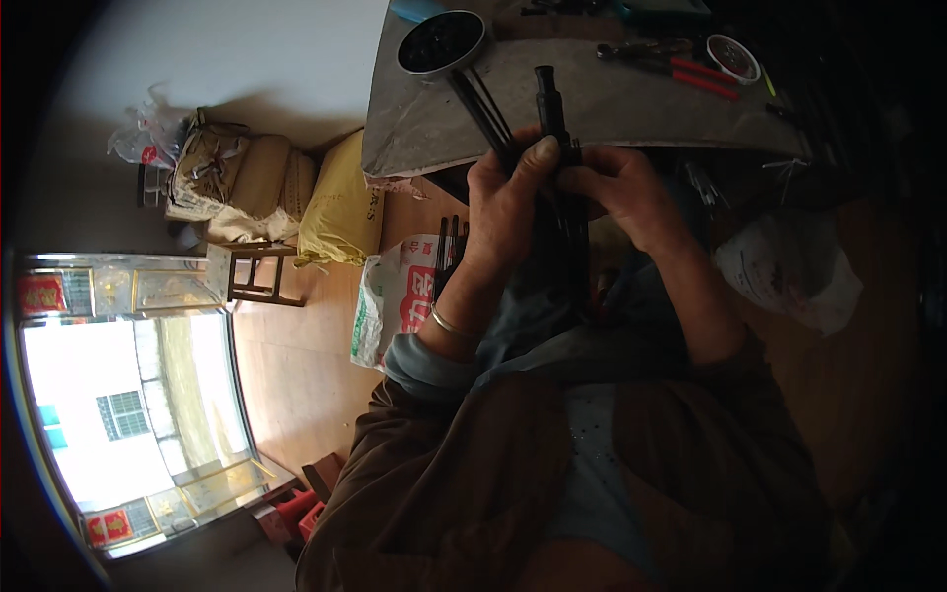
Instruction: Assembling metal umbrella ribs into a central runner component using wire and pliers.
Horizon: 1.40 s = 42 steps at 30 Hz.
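Over my lap, near the table's front edge, I hold a bundle of slim black tubes. My left hand (503,202) is closed round it, thumb pressed on a black tube with a stepped, thicker end (548,99) that points up. From the same hand more thin black rods (480,111) slant up to the left. My right hand (623,189) is closed too, its fingers pinching at the side of the upright tube just below my left thumb. What lies between those fingertips is too dark to make out. The lower ends run down toward my lap in shadow.
A round tin (441,44) of small black parts stands on the grey-covered table (414,123). Red-handled pliers (702,79) lie near a small white dish (733,59). Sacks (340,202), a wooden stool (266,274) and a printed bag (400,296) are at left, a plastic bag (794,276) at right.
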Tool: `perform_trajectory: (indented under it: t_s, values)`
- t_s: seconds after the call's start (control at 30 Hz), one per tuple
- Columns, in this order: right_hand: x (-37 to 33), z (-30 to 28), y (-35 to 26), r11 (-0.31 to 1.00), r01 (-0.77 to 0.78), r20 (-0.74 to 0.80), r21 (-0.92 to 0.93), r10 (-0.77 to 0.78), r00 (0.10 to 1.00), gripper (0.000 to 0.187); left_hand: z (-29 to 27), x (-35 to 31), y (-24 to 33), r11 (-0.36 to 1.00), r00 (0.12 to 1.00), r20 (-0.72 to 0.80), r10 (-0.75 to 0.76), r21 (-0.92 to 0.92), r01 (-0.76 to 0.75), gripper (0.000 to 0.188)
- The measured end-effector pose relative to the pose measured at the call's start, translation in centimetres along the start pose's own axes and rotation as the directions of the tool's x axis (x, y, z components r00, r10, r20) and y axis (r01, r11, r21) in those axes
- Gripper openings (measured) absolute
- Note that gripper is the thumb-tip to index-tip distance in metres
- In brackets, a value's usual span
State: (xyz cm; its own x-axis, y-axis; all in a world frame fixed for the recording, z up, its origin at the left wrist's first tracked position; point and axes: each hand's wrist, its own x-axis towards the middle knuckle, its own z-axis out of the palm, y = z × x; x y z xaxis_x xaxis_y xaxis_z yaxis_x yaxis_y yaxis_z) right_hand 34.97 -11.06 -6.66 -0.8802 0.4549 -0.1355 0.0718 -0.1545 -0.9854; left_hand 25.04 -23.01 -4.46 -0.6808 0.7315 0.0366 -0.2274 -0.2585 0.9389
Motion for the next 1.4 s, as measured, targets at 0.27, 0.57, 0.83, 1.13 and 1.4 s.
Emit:
perform_trajectory:
  t_s: [0.27, 0.57, 0.83, 1.13, 1.4]
  values:
    - [0.4, 0.1, -0.8, 0.985, -0.082, 0.089, 0.154, 0.069, 0.994, 0.019, -0.7, 0.6, -0.6, 0.981, 0.997, -0.018, -0.07, -0.184, 0.066, 0.025]
    - [0.9, 2.0, -0.3, 0.993, 0.059, -0.074, 0.099, -0.052, 0.996, 0.02, -1.1, 0.7, -0.6, 0.979, 0.992, -0.114, -0.056, -0.201, 0.032, 0.025]
    - [2.2, 0.4, -0.1, 0.983, -0.086, 0.096, 0.164, 0.07, 0.993, 0.019, -1.8, 0.9, -0.7, 0.977, 0.994, -0.089, -0.063, -0.21, 0.043, 0.026]
    - [2.4, 0.3, 0.0, 0.985, -0.073, 0.14, 0.157, 0.051, 0.989, 0.021, -1.9, 1.1, -0.6, 0.977, 0.992, -0.071, -0.1, -0.197, 0.085, 0.028]
    - [2.0, 0.9, 0.0, 0.994, -0.015, 0.064, 0.107, 0.009, 0.998, 0.019, -1.7, 1.3, -1.1, 0.986, 0.993, -0.11, -0.044, -0.167, 0.025, 0.028]
